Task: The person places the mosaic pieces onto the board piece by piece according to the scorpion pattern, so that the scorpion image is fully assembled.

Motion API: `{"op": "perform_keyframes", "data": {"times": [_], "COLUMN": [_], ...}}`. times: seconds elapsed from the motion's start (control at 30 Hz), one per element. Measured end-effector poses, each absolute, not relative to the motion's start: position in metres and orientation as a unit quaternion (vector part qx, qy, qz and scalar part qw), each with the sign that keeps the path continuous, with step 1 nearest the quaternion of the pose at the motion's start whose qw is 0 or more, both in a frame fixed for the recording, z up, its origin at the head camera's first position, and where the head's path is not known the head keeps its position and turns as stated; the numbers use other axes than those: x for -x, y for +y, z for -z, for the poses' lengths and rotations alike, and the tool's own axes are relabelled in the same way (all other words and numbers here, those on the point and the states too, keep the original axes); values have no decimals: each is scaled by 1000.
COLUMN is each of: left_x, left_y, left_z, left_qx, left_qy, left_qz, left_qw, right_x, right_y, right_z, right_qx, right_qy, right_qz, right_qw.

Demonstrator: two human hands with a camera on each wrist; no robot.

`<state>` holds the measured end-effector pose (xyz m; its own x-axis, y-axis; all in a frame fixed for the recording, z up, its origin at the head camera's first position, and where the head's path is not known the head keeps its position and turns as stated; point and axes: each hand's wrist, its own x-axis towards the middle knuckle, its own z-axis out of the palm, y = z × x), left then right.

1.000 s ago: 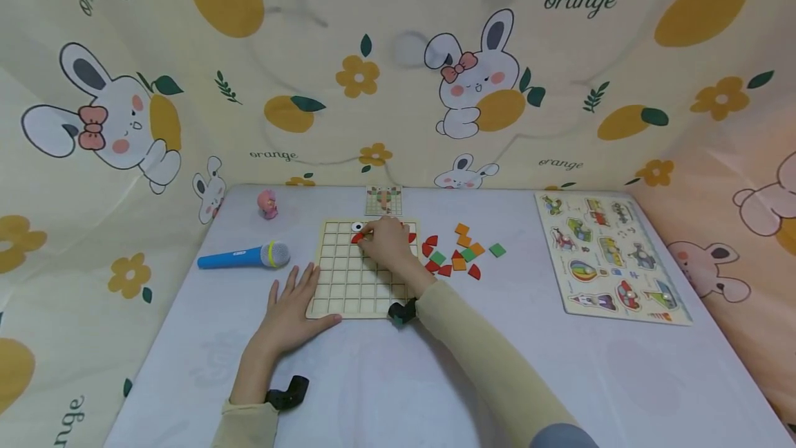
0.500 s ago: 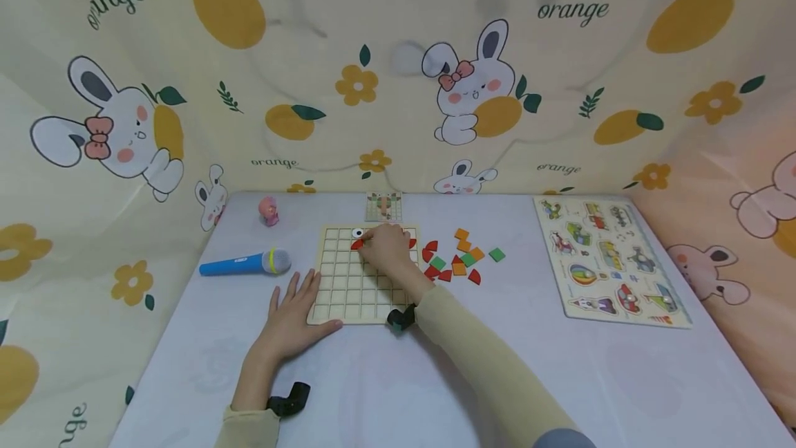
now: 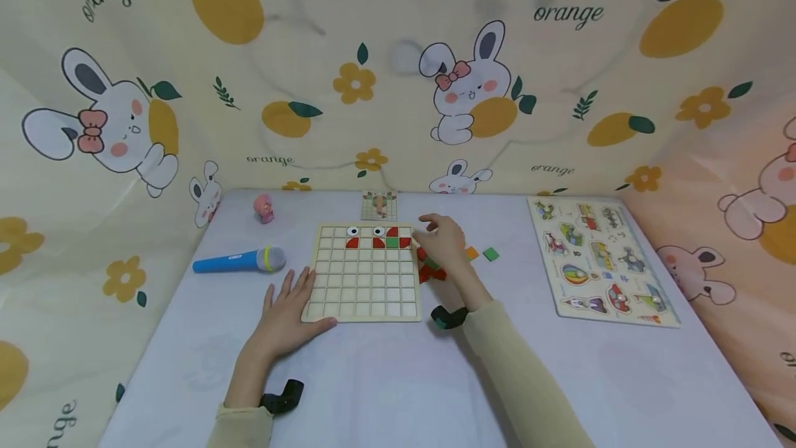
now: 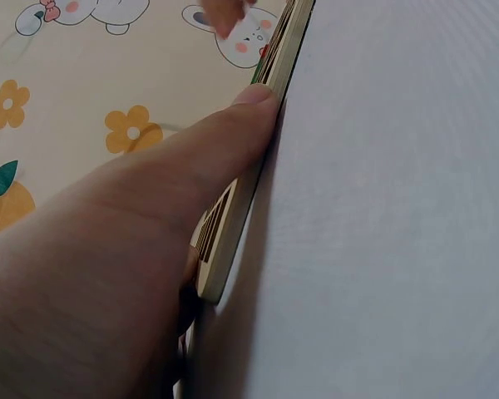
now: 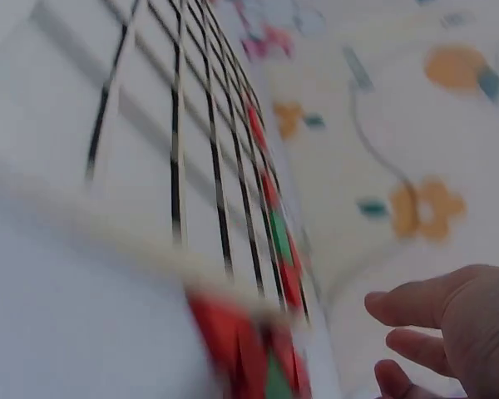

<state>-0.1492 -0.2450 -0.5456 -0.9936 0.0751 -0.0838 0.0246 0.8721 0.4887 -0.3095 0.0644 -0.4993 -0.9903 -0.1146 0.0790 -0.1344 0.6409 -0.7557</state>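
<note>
A pale grid board (image 3: 354, 289) lies on the table. Across its top rows sit two eye tiles (image 3: 378, 231), several red quarter-circle tiles (image 3: 352, 243) and a green square tile (image 3: 392, 243). My left hand (image 3: 282, 323) rests at the board's lower left corner, fingers spread and thumb (image 4: 254, 100) along the front edge. Just off the upper right edge, my right hand (image 3: 444, 244) hovers by the loose red tiles (image 3: 432, 274) and partly hides that pile. Its fingers (image 5: 407, 303) are relaxed and apart in the right wrist view, with nothing between them.
Behind the board lies a small pattern card (image 3: 379, 206). To the left are a blue toy microphone (image 3: 230, 263) and a pink figurine (image 3: 264, 208). A picture puzzle board (image 3: 603, 261) lies at the right; a loose green tile (image 3: 491, 254) is between.
My right hand has left the red tile on the board's second row and moved right, toward the loose tiles, uncovering the second eye and more tiles. My left hand stays put.
</note>
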Motion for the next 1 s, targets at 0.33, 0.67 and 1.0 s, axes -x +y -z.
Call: {"op": "perform_keyframes", "data": {"times": [0.33,0.67,1.0], "left_x": [149,150,150], "left_y": [-244,-245,-244], "left_z": [548,545,544], "left_qx": [-26,-25,-19], "left_qy": [967,967,967], "left_qz": [-250,-249,-246], "left_qw": [50,51,62], "right_x": [310,302,300], "right_y": [166,217,221], "right_z": [506,532,536], "right_qx": [-3,-55,-106], "right_qy": [-934,-939,-936], "right_qz": [-357,-339,-335], "right_qw": [10,-9,19]}}
